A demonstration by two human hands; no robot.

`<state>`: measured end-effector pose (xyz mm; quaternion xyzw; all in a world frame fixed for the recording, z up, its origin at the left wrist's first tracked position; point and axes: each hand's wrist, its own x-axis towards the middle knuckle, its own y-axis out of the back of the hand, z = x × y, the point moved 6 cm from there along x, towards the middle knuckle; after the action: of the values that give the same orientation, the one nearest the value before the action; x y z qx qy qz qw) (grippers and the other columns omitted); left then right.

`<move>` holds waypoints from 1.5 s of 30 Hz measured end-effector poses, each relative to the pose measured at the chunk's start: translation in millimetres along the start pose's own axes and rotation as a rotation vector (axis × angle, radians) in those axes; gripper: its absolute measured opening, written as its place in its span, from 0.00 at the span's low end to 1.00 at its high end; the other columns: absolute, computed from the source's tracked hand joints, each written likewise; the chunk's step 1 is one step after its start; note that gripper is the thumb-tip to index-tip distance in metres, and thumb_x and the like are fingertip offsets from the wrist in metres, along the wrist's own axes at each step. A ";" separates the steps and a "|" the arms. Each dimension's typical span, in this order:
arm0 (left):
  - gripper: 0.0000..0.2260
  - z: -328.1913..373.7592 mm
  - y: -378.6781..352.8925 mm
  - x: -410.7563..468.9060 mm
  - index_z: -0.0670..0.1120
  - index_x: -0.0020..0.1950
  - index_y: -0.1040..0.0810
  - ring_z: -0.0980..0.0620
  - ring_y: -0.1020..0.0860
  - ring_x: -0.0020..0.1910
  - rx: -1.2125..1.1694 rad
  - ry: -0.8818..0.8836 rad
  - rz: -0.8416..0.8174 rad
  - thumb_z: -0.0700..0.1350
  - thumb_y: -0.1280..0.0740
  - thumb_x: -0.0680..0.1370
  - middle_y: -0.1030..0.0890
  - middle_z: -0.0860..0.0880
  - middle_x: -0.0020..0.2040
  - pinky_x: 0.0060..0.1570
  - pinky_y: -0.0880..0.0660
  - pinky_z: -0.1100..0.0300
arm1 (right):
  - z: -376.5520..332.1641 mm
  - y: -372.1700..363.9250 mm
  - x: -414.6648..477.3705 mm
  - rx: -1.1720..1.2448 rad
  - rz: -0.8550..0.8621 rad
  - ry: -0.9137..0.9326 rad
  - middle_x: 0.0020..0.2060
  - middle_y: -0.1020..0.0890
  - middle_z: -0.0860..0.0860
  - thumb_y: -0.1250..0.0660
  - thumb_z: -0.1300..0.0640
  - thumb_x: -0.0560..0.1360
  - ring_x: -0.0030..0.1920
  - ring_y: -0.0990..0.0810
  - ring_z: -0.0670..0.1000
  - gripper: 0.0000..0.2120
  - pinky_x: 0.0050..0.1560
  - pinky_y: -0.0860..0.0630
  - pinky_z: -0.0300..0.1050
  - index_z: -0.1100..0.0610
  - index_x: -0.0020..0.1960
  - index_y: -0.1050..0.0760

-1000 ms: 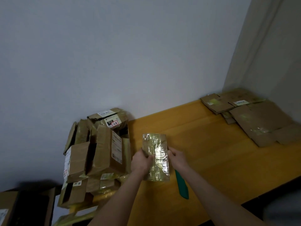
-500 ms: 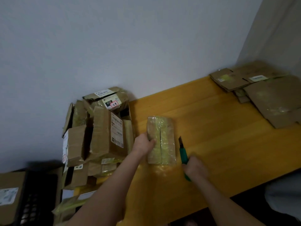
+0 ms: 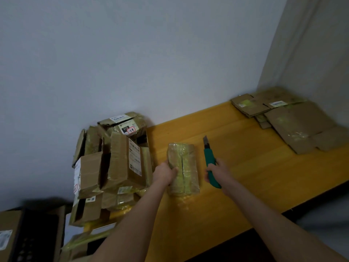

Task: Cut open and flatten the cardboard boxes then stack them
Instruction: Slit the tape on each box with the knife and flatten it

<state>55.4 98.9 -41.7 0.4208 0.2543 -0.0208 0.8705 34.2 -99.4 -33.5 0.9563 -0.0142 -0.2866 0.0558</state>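
Head view: left hand point(image 3: 164, 173) gripping taped cardboard box point(image 3: 184, 168) on yellow table point(image 3: 245, 167); right hand point(image 3: 217, 172) clasping green utility knife point(image 3: 210, 161), blade out, beside box

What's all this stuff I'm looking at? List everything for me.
taped box: one, brown under yellowish tape, table centre
utility knife: one, green handle, blade out, right of the taped box
box pile: many, brown, heaped at left against the wall
flattened cardboard: several sheets, brown, far right corner
table: one, yellow wood
crate: one, dark, lower left
labelled box: one, brown, bottom-left corner
left hand: grips the taped box
right hand: holds the utility knife
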 end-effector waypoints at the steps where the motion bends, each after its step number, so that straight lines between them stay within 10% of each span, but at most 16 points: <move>1: 0.20 -0.3 -0.5 0.0 0.49 0.71 0.30 0.44 0.21 0.56 -0.009 0.002 0.001 0.52 0.36 0.79 0.20 0.45 0.58 0.56 0.22 0.49 | -0.8 -2.6 -2.0 0.064 -0.013 -0.022 0.37 0.25 0.54 0.41 0.64 0.79 0.32 0.28 0.51 0.14 0.32 0.29 0.44 0.56 0.63 0.33; 8: 0.20 -4.1 -4.0 -1.6 0.47 0.70 0.29 0.42 0.21 0.55 -0.034 0.009 0.011 0.51 0.36 0.80 0.20 0.43 0.58 0.53 0.21 0.49 | -8.5 -7.9 -6.7 -0.038 0.007 -0.063 0.45 0.23 0.55 0.42 0.57 0.82 0.43 0.25 0.53 0.14 0.42 0.30 0.46 0.60 0.65 0.29; 18: 0.17 -4.4 -6.9 -1.3 0.46 0.66 0.26 0.43 0.21 0.52 -0.038 0.007 0.052 0.51 0.36 0.79 0.20 0.44 0.54 0.52 0.21 0.50 | -37.8 -27.7 -43.0 -1.113 0.095 0.410 0.46 0.19 0.50 0.42 0.46 0.79 0.41 0.20 0.52 0.22 0.36 0.25 0.43 0.49 0.72 0.36; 25: 0.14 -0.6 -11.1 -0.6 0.45 0.63 0.26 0.44 0.21 0.52 0.012 0.013 0.098 0.50 0.37 0.80 0.20 0.45 0.54 0.46 0.25 0.55 | -52.8 -46.2 -45.4 -1.431 0.084 0.411 0.43 0.22 0.51 0.43 0.55 0.79 0.43 0.22 0.53 0.08 0.38 0.31 0.44 0.54 0.56 0.30; 41: 0.13 -16.0 -15.0 1.1 0.43 0.58 0.23 0.44 0.21 0.53 -0.054 0.108 0.093 0.50 0.35 0.80 0.20 0.44 0.54 0.50 0.24 0.54 | -42.0 -54.8 -51.3 -1.444 -0.209 0.143 0.36 0.26 0.49 0.34 0.51 0.73 0.40 0.24 0.51 0.09 0.38 0.28 0.43 0.54 0.40 0.30; 45: 0.13 -8.7 -13.3 1.8 0.44 0.57 0.23 0.46 0.21 0.49 -0.079 0.106 0.072 0.51 0.35 0.79 0.20 0.46 0.51 0.48 0.22 0.54 | -41.0 -29.7 -36.3 -1.112 -0.272 0.018 0.36 0.24 0.51 0.32 0.54 0.68 0.36 0.25 0.51 0.08 0.35 0.30 0.43 0.58 0.41 0.24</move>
<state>49.9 97.1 -56.6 0.3957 0.2855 0.0428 0.8718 26.2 -63.7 16.9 0.7787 0.2624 -0.2475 0.5133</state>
